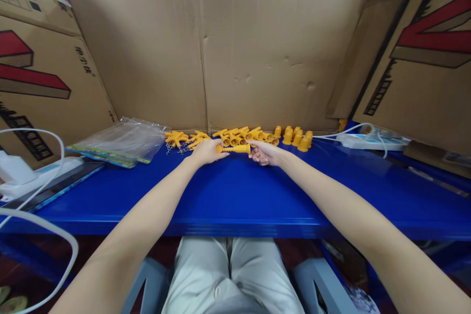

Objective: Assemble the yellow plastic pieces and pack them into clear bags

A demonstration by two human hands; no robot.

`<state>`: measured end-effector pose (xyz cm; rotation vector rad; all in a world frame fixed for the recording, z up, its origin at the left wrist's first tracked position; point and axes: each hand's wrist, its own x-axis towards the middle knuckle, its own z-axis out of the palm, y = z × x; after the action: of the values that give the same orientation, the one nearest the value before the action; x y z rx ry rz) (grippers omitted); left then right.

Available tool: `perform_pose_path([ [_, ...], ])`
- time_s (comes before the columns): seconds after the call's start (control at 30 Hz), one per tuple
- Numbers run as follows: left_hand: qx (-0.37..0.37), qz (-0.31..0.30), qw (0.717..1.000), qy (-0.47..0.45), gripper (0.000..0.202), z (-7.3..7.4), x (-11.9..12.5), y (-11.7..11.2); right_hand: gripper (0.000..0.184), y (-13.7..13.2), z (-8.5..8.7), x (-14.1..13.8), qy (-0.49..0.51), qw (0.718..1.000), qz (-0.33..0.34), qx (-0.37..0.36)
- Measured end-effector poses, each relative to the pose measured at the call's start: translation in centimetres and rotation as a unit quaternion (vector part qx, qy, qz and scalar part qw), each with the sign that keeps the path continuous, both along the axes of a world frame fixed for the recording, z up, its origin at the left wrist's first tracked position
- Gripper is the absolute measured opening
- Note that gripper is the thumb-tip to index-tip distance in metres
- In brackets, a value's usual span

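Note:
My left hand (208, 151) and my right hand (265, 152) meet at the far side of the blue table (235, 191). Between them lies a long yellow plastic piece (237, 148); both hands pinch it, one at each end. Just behind it runs a row of several small yellow plastic parts (246, 135). Star-shaped yellow pieces (176, 138) lie to the left of that row, with small metal chains beside them. A cluster of yellow cone-shaped pieces (297, 138) stands to the right.
Cardboard walls (206, 54) enclose the table at the back and sides. A clear plastic bag (123, 141) lies at the left, with a white charger and cable (22, 171) and a tablet. A white power strip (368, 141) sits at the right.

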<state>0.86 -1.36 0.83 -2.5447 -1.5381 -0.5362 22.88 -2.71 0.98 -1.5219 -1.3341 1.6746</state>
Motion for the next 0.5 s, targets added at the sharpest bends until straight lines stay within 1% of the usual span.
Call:
perform_pose_path([
  [0.27, 0.011, 0.01, 1.0, 0.018, 0.04, 0.01, 0.14, -0.26, 0.047, -0.19, 0.24, -0.2, -0.002, 1.0, -0.008, -0.005],
  [0.5, -0.004, 0.01, 1.0, 0.011, 0.039, 0.0, 0.18, -0.35, 0.046, -0.08, 0.15, -0.14, 0.004, 1.0, -0.004, -0.009],
])
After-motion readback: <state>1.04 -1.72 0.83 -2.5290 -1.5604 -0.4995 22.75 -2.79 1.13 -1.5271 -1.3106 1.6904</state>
